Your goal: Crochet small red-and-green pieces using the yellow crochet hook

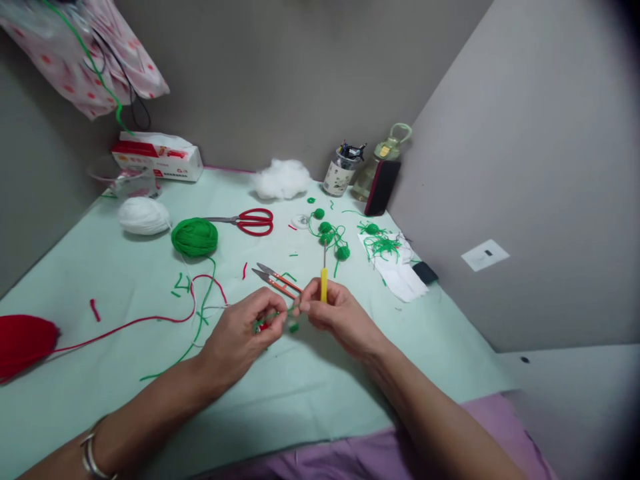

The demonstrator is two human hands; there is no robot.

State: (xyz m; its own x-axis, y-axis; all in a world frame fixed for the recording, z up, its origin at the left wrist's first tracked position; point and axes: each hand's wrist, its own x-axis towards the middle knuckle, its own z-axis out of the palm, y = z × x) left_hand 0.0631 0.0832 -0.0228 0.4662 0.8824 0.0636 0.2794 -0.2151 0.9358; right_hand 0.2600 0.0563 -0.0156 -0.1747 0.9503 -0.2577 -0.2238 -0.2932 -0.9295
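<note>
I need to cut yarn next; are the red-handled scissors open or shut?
Shut: the red-handled scissors lie flat on the table, blades together.

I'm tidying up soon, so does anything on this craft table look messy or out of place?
Yes. Short green yarn snippets lie scattered over the mint table cover, thickest on the white paper at the right. A red strand trails loose from the red yarn ball. Nothing looks damaged or spilled.

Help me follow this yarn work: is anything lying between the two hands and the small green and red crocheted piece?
Nothing visible. The left hand pinches the small green and red crocheted piece directly, and the right hand, holding the yellow-handled crochet hook, meets it. The orange-handled thread snips lie just beyond.
</note>
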